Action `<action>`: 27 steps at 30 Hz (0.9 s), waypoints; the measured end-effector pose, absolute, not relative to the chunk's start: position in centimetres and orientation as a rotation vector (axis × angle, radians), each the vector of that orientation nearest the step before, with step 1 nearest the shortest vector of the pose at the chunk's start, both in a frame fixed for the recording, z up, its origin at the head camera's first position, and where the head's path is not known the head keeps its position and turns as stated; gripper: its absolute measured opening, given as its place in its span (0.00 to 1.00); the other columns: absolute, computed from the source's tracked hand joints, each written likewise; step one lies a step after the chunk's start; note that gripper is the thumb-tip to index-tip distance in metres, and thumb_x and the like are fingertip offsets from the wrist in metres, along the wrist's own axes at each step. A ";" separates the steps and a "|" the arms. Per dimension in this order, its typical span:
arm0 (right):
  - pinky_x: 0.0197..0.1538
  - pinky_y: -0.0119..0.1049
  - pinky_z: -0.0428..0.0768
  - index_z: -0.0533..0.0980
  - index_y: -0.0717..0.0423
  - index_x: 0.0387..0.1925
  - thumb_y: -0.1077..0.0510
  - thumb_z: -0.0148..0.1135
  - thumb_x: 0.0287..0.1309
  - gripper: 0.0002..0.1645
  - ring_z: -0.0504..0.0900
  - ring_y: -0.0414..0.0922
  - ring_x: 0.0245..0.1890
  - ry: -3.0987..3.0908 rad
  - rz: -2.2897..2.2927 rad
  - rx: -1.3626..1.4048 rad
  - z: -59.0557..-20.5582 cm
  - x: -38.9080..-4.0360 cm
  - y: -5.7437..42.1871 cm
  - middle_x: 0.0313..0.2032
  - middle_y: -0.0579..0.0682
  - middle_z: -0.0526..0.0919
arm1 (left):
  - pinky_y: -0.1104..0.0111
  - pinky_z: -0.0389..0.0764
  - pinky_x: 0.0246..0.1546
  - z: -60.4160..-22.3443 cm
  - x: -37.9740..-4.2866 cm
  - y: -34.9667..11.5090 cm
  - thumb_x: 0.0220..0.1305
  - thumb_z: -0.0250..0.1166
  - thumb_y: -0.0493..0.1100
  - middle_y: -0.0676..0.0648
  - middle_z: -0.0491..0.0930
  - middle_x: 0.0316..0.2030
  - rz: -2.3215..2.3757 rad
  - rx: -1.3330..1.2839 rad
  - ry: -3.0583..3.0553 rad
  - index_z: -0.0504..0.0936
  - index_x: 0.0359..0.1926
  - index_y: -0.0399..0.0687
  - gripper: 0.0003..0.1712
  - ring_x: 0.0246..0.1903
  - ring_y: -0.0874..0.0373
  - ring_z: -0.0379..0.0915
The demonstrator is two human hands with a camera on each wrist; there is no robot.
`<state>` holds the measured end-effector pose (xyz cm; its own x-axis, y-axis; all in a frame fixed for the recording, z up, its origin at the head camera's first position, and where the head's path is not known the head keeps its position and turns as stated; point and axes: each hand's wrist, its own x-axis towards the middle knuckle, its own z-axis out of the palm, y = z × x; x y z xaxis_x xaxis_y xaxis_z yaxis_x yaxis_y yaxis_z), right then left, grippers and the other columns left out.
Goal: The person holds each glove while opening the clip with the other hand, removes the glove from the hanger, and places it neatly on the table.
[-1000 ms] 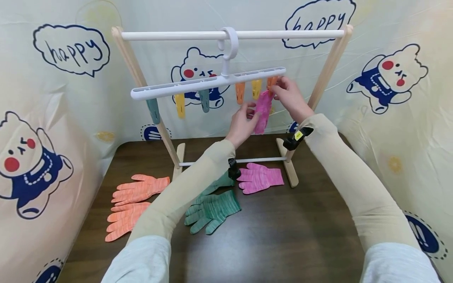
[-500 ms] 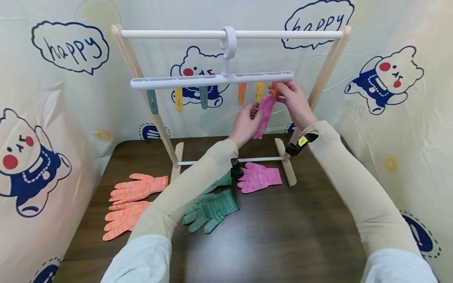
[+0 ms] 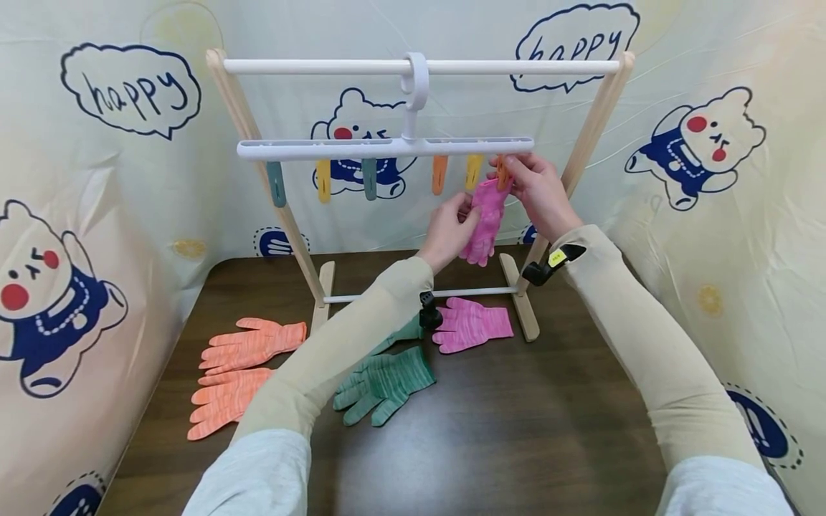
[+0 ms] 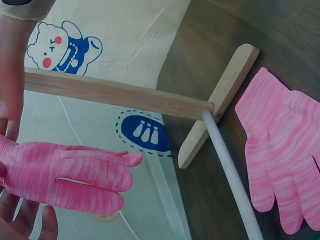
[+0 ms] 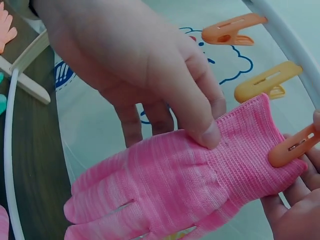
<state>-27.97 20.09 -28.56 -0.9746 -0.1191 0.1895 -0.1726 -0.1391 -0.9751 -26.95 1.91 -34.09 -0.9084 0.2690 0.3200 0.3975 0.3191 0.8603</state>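
A pink knit glove (image 3: 485, 218) hangs fingers down below the right end of the white hanger (image 3: 387, 148). Its cuff sits in the end orange clothespin (image 5: 292, 150), seen closely in the right wrist view. My left hand (image 3: 450, 228) pinches the glove near the cuff between thumb and fingers. At the clothespin, my right hand (image 3: 540, 192) grips its upper end, with some fingers behind the cuff. The left wrist view shows the glove's fingers (image 4: 95, 175) dangling free. A second pink glove (image 3: 474, 325) lies on the table under the rack.
The hanger hooks over the white bar of a wooden rack (image 3: 590, 129). Orange (image 3: 439, 175), yellow (image 3: 474, 172) and teal (image 3: 369, 179) clothespins hang along it. Orange gloves (image 3: 252, 344) lie at left; green gloves (image 3: 387, 383) lie mid-table, one partly behind the left forearm.
The hanger has swung from tilted to nearly level, its right end lowering. Both hands moved slightly right and down with the glove, which has turned to show more of its broad side.
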 end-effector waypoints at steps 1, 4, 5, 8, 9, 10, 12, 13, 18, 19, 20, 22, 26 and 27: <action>0.58 0.36 0.77 0.78 0.53 0.62 0.51 0.59 0.76 0.19 0.81 0.49 0.58 -2.037 2.327 0.332 -28.6 -28.0 20.2 0.53 0.49 0.84 | 0.68 0.80 0.48 -34.1 -26.9 1.9 0.79 0.57 0.42 0.42 0.84 0.44 -1.658 -0.623 -2.458 0.80 0.53 0.39 0.12 0.44 0.53 0.79; 0.58 0.35 0.77 0.78 0.53 0.62 0.50 0.61 0.74 0.21 0.81 0.48 0.58 -2.029 2.355 0.280 -28.5 -27.9 20.2 0.54 0.50 0.84 | 0.69 0.79 0.46 -34.1 -26.9 1.8 0.79 0.58 0.43 0.43 0.83 0.43 -1.665 -0.626 -2.473 0.80 0.52 0.39 0.12 0.43 0.53 0.78; 0.58 0.35 0.77 0.79 0.53 0.62 0.50 0.62 0.73 0.21 0.82 0.48 0.58 -2.019 2.370 0.261 -28.5 -27.9 20.2 0.54 0.50 0.84 | 0.69 0.79 0.46 -34.1 -26.9 1.8 0.79 0.58 0.43 0.43 0.83 0.43 -1.664 -0.627 -2.477 0.80 0.52 0.39 0.12 0.43 0.53 0.78; 0.57 0.35 0.78 0.80 0.54 0.61 0.50 0.64 0.72 0.21 0.82 0.48 0.58 -2.003 2.393 0.221 -28.4 -27.8 20.1 0.53 0.49 0.85 | 0.70 0.78 0.44 -34.0 -26.8 1.7 0.79 0.58 0.43 0.43 0.82 0.42 -1.665 -0.633 -2.485 0.80 0.51 0.40 0.12 0.42 0.54 0.77; 0.57 0.35 0.78 0.81 0.54 0.60 0.50 0.64 0.71 0.21 0.82 0.48 0.58 -1.995 2.403 0.209 -28.4 -27.9 20.1 0.53 0.49 0.85 | 0.70 0.78 0.44 -34.0 -26.8 1.7 0.79 0.58 0.44 0.43 0.82 0.42 -1.666 -0.632 -2.485 0.80 0.51 0.40 0.12 0.42 0.54 0.77; 0.57 0.34 0.78 0.81 0.54 0.60 0.50 0.65 0.71 0.21 0.82 0.48 0.58 -1.992 2.409 0.199 -28.3 -27.9 20.1 0.52 0.49 0.85 | 0.70 0.78 0.44 -34.0 -26.7 1.7 0.79 0.58 0.44 0.43 0.82 0.42 -1.668 -0.634 -2.487 0.80 0.51 0.40 0.12 0.42 0.54 0.77; 0.57 0.35 0.78 0.82 0.54 0.59 0.50 0.66 0.70 0.21 0.82 0.48 0.58 -1.986 2.418 0.178 -28.3 -27.9 20.1 0.53 0.50 0.85 | 0.70 0.78 0.44 -34.1 -26.7 1.6 0.79 0.57 0.44 0.43 0.82 0.42 -1.665 -0.642 -2.491 0.80 0.52 0.40 0.12 0.42 0.54 0.77; 0.57 0.35 0.78 0.82 0.54 0.59 0.50 0.66 0.69 0.21 0.82 0.48 0.59 -1.985 2.419 0.169 -28.3 -27.8 20.1 0.53 0.51 0.86 | 0.70 0.78 0.44 -34.1 -26.6 1.5 0.79 0.57 0.44 0.43 0.82 0.42 -1.662 -0.647 -2.493 0.80 0.52 0.40 0.12 0.42 0.54 0.77; 0.59 0.35 0.78 0.82 0.53 0.60 0.51 0.67 0.68 0.22 0.81 0.48 0.59 -1.973 2.431 0.142 -28.2 -27.8 20.0 0.54 0.52 0.86 | 0.69 0.78 0.46 -34.1 -26.5 1.3 0.80 0.57 0.44 0.44 0.82 0.44 -1.635 -0.656 -2.511 0.80 0.53 0.41 0.13 0.44 0.54 0.77; 0.59 0.35 0.78 0.82 0.53 0.60 0.51 0.67 0.68 0.22 0.81 0.48 0.59 -1.969 2.433 0.140 -28.2 -27.8 20.0 0.54 0.52 0.86 | 0.69 0.78 0.46 -34.1 -26.5 1.3 0.80 0.57 0.44 0.44 0.83 0.44 -1.633 -0.655 -2.512 0.80 0.53 0.40 0.13 0.44 0.53 0.78; 0.58 0.35 0.78 0.83 0.53 0.60 0.51 0.67 0.68 0.22 0.81 0.48 0.59 -1.962 2.439 0.137 -28.1 -27.8 20.0 0.55 0.53 0.86 | 0.69 0.78 0.47 -34.2 -26.5 1.3 0.80 0.57 0.44 0.44 0.83 0.44 -1.636 -0.652 -2.511 0.80 0.53 0.40 0.13 0.44 0.53 0.78; 0.58 0.35 0.78 0.83 0.52 0.60 0.52 0.67 0.69 0.21 0.82 0.47 0.59 -1.956 2.442 0.137 -28.1 -27.7 19.9 0.56 0.53 0.85 | 0.69 0.78 0.46 -34.2 -26.4 1.2 0.80 0.57 0.44 0.43 0.83 0.43 -1.634 -0.652 -2.511 0.80 0.52 0.40 0.13 0.43 0.54 0.78; 0.59 0.36 0.78 0.83 0.52 0.59 0.52 0.67 0.68 0.20 0.82 0.47 0.59 -1.942 2.459 0.115 -28.0 -27.6 19.7 0.58 0.55 0.85 | 0.69 0.79 0.44 -34.4 -26.2 1.1 0.80 0.57 0.44 0.43 0.83 0.42 -1.627 -0.663 -2.509 0.80 0.52 0.40 0.12 0.42 0.53 0.78; 0.60 0.37 0.77 0.84 0.52 0.59 0.52 0.68 0.68 0.21 0.82 0.47 0.59 -1.940 2.463 0.109 -28.0 -27.6 19.6 0.58 0.55 0.85 | 0.69 0.78 0.44 -34.5 -26.2 1.0 0.80 0.57 0.43 0.43 0.84 0.42 -1.622 -0.669 -2.510 0.80 0.52 0.39 0.12 0.42 0.53 0.78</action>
